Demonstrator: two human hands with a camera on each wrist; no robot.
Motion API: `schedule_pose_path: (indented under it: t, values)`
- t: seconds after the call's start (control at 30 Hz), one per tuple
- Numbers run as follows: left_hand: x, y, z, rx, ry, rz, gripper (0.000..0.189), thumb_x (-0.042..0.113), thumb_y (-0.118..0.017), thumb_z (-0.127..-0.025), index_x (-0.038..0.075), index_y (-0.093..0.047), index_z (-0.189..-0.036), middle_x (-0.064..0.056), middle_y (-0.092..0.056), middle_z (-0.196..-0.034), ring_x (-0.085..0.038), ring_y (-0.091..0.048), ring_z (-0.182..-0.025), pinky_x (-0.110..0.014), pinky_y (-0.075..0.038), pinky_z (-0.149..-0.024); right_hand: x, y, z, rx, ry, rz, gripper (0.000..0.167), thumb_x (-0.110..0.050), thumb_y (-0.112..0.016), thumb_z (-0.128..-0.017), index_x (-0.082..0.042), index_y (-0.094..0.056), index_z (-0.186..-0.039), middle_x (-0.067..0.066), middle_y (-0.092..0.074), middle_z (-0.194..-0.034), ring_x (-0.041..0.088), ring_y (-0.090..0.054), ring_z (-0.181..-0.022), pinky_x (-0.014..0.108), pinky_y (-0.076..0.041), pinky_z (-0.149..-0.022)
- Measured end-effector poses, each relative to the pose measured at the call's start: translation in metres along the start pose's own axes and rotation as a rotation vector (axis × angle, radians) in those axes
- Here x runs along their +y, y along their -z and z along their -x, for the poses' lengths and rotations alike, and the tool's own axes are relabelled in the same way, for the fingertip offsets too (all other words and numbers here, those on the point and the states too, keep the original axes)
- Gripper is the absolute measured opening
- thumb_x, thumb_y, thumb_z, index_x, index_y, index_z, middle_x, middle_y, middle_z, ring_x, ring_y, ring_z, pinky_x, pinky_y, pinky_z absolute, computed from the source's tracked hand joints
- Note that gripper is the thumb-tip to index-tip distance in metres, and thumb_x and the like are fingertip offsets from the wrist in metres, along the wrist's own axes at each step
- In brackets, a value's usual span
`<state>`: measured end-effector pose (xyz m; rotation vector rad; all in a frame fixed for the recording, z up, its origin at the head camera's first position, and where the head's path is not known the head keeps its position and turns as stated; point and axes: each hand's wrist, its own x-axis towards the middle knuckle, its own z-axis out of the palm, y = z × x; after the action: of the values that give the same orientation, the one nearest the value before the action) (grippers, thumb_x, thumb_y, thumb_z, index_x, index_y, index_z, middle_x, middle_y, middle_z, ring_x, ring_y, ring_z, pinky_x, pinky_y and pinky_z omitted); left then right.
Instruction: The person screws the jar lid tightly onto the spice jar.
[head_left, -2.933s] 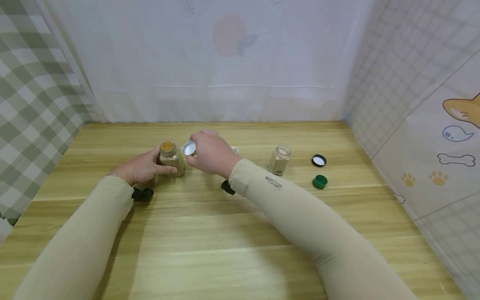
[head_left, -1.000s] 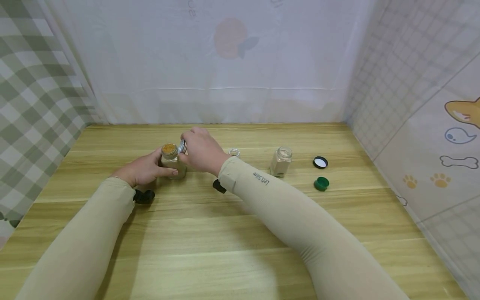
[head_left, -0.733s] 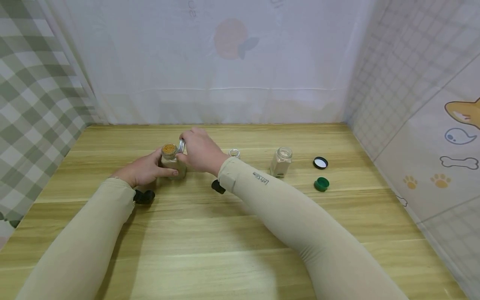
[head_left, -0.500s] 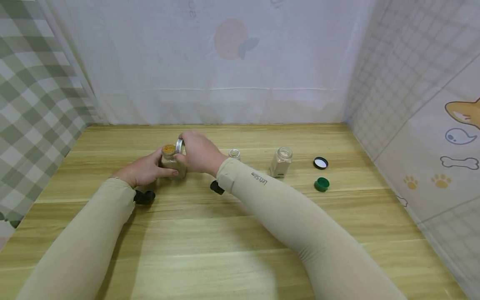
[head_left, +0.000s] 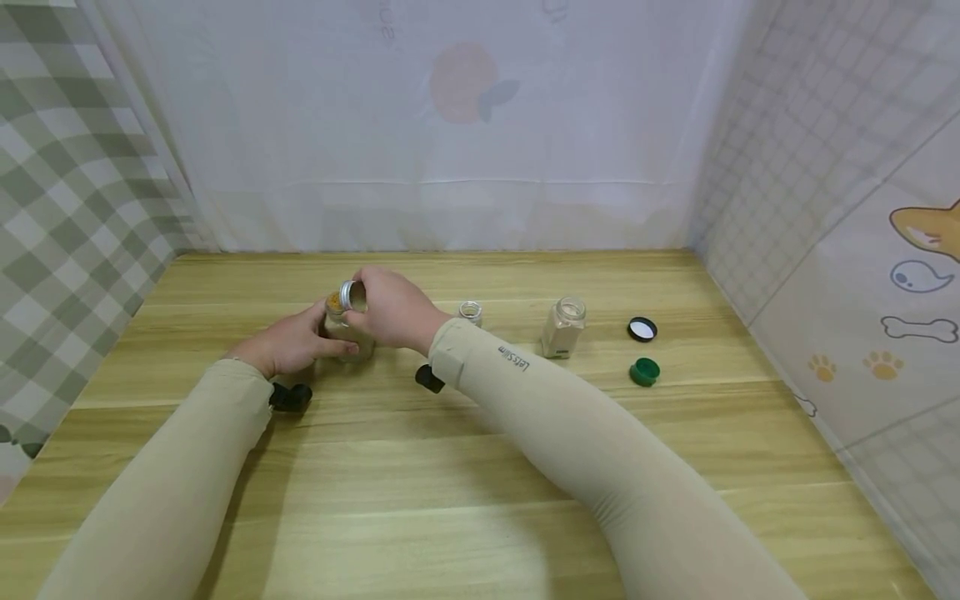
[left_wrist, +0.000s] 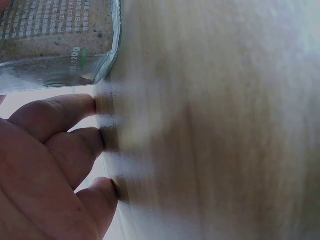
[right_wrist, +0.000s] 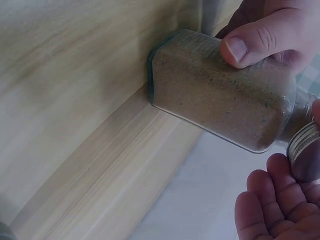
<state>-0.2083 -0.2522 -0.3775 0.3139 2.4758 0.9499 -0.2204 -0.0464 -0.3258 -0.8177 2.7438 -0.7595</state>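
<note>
In the head view my left hand [head_left: 288, 342] grips an upright glass spice jar [right_wrist: 215, 95], its thumb across the jar's side in the right wrist view. Brownish seasoning with dark flecks fills the jar, and an orange top [head_left: 333, 303] shows at its mouth. My right hand [head_left: 397, 308] pinches a silver metal screw lid [head_left: 347, 295] between thumb and fingers. The lid is tilted on edge and overlaps the right side of the jar's mouth. In the left wrist view, the jar's base corner [left_wrist: 95, 70] stands at the wood surface, with the left fingertips [left_wrist: 95, 137] touching that surface.
Right of the hands, a lidless glass jar [head_left: 562, 333] of pale powder stands on the wooden table [head_left: 390, 500]. A smaller clear jar mouth [head_left: 470, 311] shows behind my right wrist. Farther right lie a black lid [head_left: 642, 329] and a green cap [head_left: 644, 372].
My right hand has moved left with the lid, from beside the jar to over its mouth's right side. The lid's white inner face has turned from view. The left hand keeps its grip.
</note>
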Motion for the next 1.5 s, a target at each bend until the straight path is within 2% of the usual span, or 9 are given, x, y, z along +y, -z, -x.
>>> schedule_pose_path:
  t: [0.13, 0.33, 0.57, 0.7, 0.83, 1.07, 1.5]
  values:
    - [-0.0004, -0.0002, -0.0004, -0.006, 0.002, 0.002, 0.103, 0.057, -0.071, -0.097, 0.024, -0.008, -0.171, -0.022, -0.044, -0.160, -0.045, -0.053, -0.135, -0.062, -0.046, -0.104, -0.0014, -0.0001, -0.0011, -0.012, 0.001, -0.023, 0.037, -0.028, -0.069, -0.104, -0.006, -0.060, -0.131, 0.002, -0.069, -0.119, 0.010, -0.066, -0.102, 0.021, -0.054, -0.088]
    - [-0.0017, -0.0010, -0.0008, -0.015, -0.023, 0.029, 0.103, 0.052, -0.072, -0.098, 0.029, -0.003, -0.171, -0.020, -0.034, -0.168, -0.046, -0.049, -0.140, -0.065, -0.044, -0.108, -0.0026, -0.0012, -0.0032, -0.012, 0.014, -0.007, 0.037, -0.030, -0.069, -0.104, -0.006, -0.061, -0.130, 0.002, -0.068, -0.116, 0.010, -0.065, -0.101, 0.019, -0.054, -0.086]
    - [-0.0010, -0.0018, -0.0006, -0.010, -0.052, 0.047, 0.099, 0.046, -0.072, -0.100, 0.030, -0.004, -0.171, -0.016, -0.035, -0.168, -0.042, -0.049, -0.140, -0.063, -0.043, -0.110, -0.0038, -0.0019, -0.0032, 0.009, 0.044, 0.027, 0.035, -0.031, -0.070, -0.103, -0.005, -0.062, -0.125, 0.001, -0.067, -0.113, 0.010, -0.064, -0.096, 0.019, -0.052, -0.082]
    - [-0.0007, -0.0025, -0.0006, -0.006, -0.068, 0.054, 0.099, 0.043, -0.072, -0.100, 0.030, -0.003, -0.171, -0.015, -0.031, -0.171, -0.043, -0.045, -0.145, -0.065, -0.040, -0.113, -0.0045, -0.0023, -0.0030, 0.022, 0.059, 0.049, 0.035, -0.031, -0.070, -0.103, -0.005, -0.063, -0.125, 0.002, -0.067, -0.113, 0.011, -0.064, -0.096, 0.019, -0.052, -0.081]
    - [-0.0009, -0.0030, -0.0004, 0.000, -0.070, 0.046, 0.099, 0.044, -0.072, -0.100, 0.029, -0.004, -0.171, -0.016, -0.027, -0.173, -0.045, -0.037, -0.151, -0.068, -0.035, -0.117, -0.0049, -0.0034, -0.0038, 0.024, 0.067, 0.054, 0.035, -0.031, -0.071, -0.103, -0.005, -0.064, -0.125, 0.001, -0.068, -0.113, 0.011, -0.064, -0.096, 0.019, -0.052, -0.081]
    - [-0.0017, -0.0034, 0.0001, -0.002, -0.056, 0.055, 0.094, 0.044, -0.073, -0.099, 0.024, -0.014, -0.169, -0.015, -0.033, -0.170, -0.044, -0.034, -0.153, -0.069, -0.032, -0.119, -0.0043, -0.0051, -0.0058, 0.027, 0.085, 0.081, 0.033, -0.032, -0.071, -0.102, -0.006, -0.065, -0.122, 0.000, -0.068, -0.110, 0.011, -0.063, -0.095, 0.020, -0.051, -0.081]
    - [-0.0023, -0.0033, -0.0010, -0.007, -0.061, 0.088, 0.103, 0.043, -0.074, -0.099, 0.028, -0.002, -0.171, -0.015, -0.028, -0.172, -0.043, -0.031, -0.155, -0.068, -0.028, -0.122, -0.0050, -0.0067, -0.0067, 0.035, 0.092, 0.114, 0.037, -0.034, -0.071, -0.101, -0.005, -0.067, -0.125, 0.001, -0.068, -0.114, 0.013, -0.060, -0.103, 0.022, -0.051, -0.087]
